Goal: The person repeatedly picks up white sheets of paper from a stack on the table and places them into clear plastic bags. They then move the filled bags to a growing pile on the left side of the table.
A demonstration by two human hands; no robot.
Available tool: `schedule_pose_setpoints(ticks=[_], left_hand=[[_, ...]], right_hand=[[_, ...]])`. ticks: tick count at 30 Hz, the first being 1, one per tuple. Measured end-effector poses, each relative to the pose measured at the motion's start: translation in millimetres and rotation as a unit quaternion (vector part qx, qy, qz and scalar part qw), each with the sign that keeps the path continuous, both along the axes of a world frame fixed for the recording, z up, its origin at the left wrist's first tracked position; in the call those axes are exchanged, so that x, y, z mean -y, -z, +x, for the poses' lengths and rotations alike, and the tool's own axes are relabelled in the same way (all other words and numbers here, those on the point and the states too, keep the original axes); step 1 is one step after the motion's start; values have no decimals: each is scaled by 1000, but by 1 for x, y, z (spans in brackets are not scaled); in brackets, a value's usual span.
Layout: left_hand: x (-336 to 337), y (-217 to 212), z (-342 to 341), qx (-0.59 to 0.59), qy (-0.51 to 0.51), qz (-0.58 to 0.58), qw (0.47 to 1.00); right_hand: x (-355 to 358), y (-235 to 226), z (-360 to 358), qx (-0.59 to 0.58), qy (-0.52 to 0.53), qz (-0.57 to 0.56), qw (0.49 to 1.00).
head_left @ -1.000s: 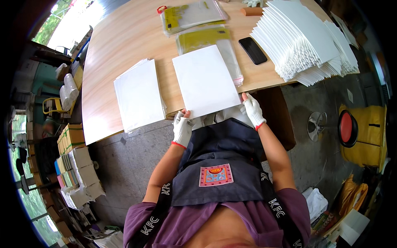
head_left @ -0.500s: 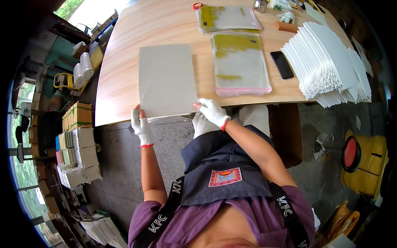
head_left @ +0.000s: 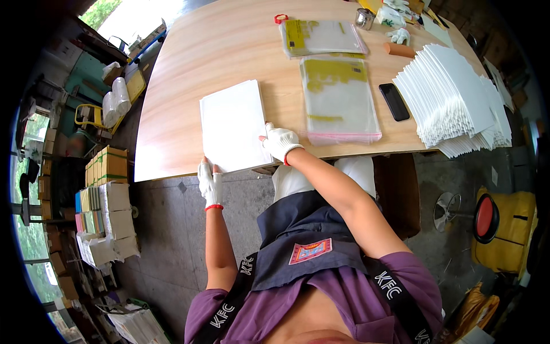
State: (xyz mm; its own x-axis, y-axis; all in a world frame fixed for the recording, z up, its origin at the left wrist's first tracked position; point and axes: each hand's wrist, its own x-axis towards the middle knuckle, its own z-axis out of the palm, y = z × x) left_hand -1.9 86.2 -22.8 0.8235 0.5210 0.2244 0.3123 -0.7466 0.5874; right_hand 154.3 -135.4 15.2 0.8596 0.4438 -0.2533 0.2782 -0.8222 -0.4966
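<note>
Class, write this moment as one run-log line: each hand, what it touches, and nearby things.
left hand: on near-left corner of white sheet stack | right hand: on stack's right edge | nearby: clear bags, black phone, fanned white sheets

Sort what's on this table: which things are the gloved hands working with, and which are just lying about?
In hand:
- white sheet stack, at the near table edge
- left hand, at its near left corner
- right hand, at its right edge

Lying about:
- clear plastic sleeves
- black phone
- fanned pile of white sheets
- spare glove
- small tin
</note>
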Motion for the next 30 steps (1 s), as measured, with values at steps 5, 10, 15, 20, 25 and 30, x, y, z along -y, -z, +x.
schedule_pose_setpoints(ticks=[5, 10, 15, 20, 25, 30], left_hand=[[-2, 12, 0, -1, -3, 47, 999], [-7, 23, 0, 2, 12, 29, 1000], [-1, -9, -3, -80, 44, -2, 996], [12, -38, 21, 94, 48, 221, 970], [88, -65, 73, 125, 142, 156, 969], [176, -47, 116, 24, 365, 140, 920]], right_hand=[[34, -30, -15, 71, -10, 73, 995], [175, -64, -48, -127, 36, 407, 904], [327, -111, -75, 76, 342, 531, 772], [472, -133, -48, 283, 504, 518, 631], [535, -153, -16, 121, 548, 473, 680], [550, -153, 2, 26, 555, 542, 630]])
